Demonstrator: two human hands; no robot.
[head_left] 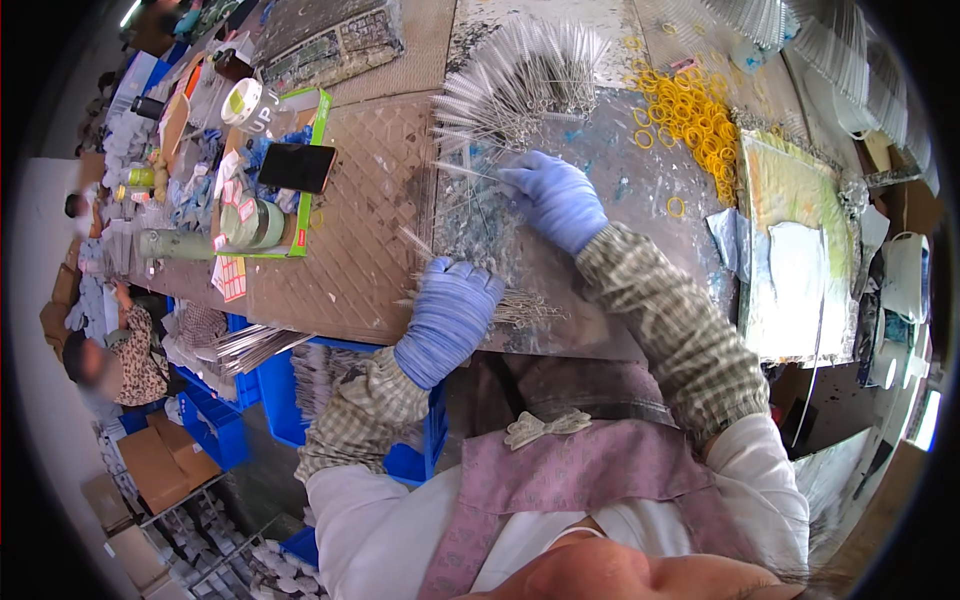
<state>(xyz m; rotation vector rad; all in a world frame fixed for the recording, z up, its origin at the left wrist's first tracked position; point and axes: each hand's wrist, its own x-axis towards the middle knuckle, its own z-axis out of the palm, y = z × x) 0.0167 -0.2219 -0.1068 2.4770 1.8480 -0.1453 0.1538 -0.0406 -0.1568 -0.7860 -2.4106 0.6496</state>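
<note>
Thin wire brushes with pale bristles lie in a large fanned pile (530, 75) at the far middle of the worktable. My right hand (560, 200), in a blue glove, is just in front of that pile. Its fingers are pinched on one wire brush (468, 173), whose bristle end points left. Near the table's front edge my left hand (450, 315), also gloved in blue, is closed over a bundle of wire brushes. Their looped wire ends (528, 307) stick out to the right of the palm, and a bristle tip (415, 240) shows above the fingers. The palm hides the bundle's middle.
Yellow rubber bands (690, 120) are heaped at the far right. A stained board (790, 250) lies right of them. At left, a green-edged box (305, 225) holds a tape roll and a black phone (297, 167). Blue bins (275, 390) stand below the front edge.
</note>
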